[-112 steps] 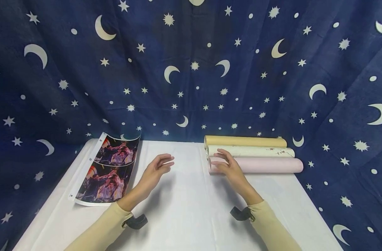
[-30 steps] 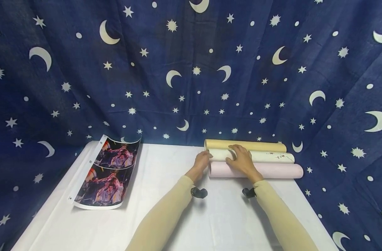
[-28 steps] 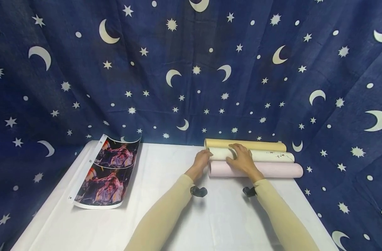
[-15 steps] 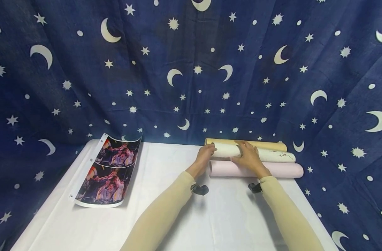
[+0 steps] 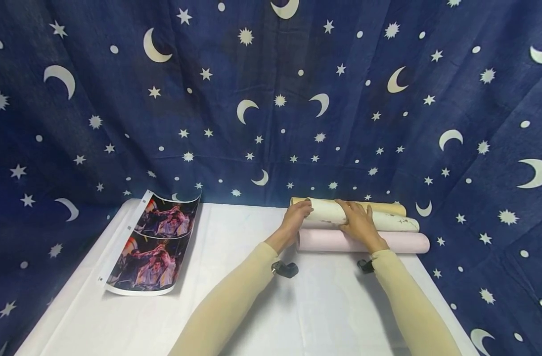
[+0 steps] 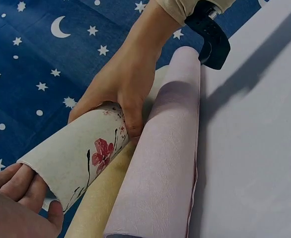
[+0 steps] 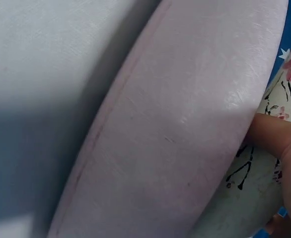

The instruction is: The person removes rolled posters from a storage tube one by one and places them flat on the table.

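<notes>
A cream wallpaper roll with red flowers (image 5: 326,211) lies tilted, its left end raised over its neighbours. My left hand (image 5: 295,217) pinches the rim of that end; in the left wrist view, its fingers (image 6: 24,186) reach into the tube's opening. Farther right along the roll, my right hand (image 5: 359,222) grips it from above, with the thumb (image 7: 269,134) against the near side in the right wrist view. In front lies a pink wallpaper roll (image 5: 320,241), beneath the right wrist. A yellow wallpaper roll (image 5: 386,207) lies behind, partly hidden by the cream one.
On the left of the white-covered table (image 5: 235,247) lies a curling printed sheet (image 5: 153,247) with two dark stage photos. A navy curtain (image 5: 217,118) with moons and stars hangs behind and at both sides. Black wrist mounts (image 5: 285,269) hang below the sleeves.
Both hands came from above the table to the cream roll and took hold of it. Its left end has since risen and turned, bringing flowers into view. The pink and yellow rolls stay put.
</notes>
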The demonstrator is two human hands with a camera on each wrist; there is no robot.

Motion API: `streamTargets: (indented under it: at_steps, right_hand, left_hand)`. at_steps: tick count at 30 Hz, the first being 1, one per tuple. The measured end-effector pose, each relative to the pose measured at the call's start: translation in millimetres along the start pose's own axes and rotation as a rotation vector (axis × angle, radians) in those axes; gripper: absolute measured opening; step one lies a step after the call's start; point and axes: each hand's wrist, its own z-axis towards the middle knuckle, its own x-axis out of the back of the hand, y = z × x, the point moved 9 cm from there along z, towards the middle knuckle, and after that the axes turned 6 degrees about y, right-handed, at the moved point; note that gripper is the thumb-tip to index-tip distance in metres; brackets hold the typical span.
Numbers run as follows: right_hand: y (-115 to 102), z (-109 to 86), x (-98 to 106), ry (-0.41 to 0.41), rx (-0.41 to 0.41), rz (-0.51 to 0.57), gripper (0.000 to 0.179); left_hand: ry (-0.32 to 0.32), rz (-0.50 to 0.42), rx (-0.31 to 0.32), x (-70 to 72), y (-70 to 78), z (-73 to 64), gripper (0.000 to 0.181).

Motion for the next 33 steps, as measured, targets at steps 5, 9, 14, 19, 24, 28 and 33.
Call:
streamTargets:
  at_steps: [5, 9, 14, 19, 24, 28, 33]
  right_hand:
    - [-4, 0.0, 2, 0.034, 0.029, -0.01, 0.087]
    - [-10, -0.3, 10, 0.076, 0.055, -0.017, 0.086]
    - [-23, -1.7, 23, 0.135, 0.109, -0.073, 0.087]
    - [-41, -5.6, 38, 0.183, 0.155, -0.129, 0.087]
    - [-59, -13.0, 51, 0.228, 0.195, -0.174, 0.085]
    - [-70, -20.8, 59, 0.256, 0.226, -0.197, 0.088]
    - [-80, -32.0, 65, 0.29, 0.258, -0.2, 0.091]
  left_hand:
    - [0.001, -0.006, 0.0, 3.5, 2.4, -3.3, 0.043]
    - [0.01, 0.013, -0.018, 9.2, 7.5, -7.0, 0.043]
    - [0.015, 0.016, -0.022, 18.5, 12.4, -14.1, 0.043]
    - [0.023, 0.021, -0.035, 28.0, 17.8, -21.0, 0.043]
    - [0.041, 0.055, -0.054, 35.6, 21.6, -28.2, 0.042]
    - [0.042, 0.112, -0.067, 38.9, 26.0, -38.2, 0.043]
    - [0.03, 0.196, -0.073, 40.9, 28.7, -50.6, 0.045]
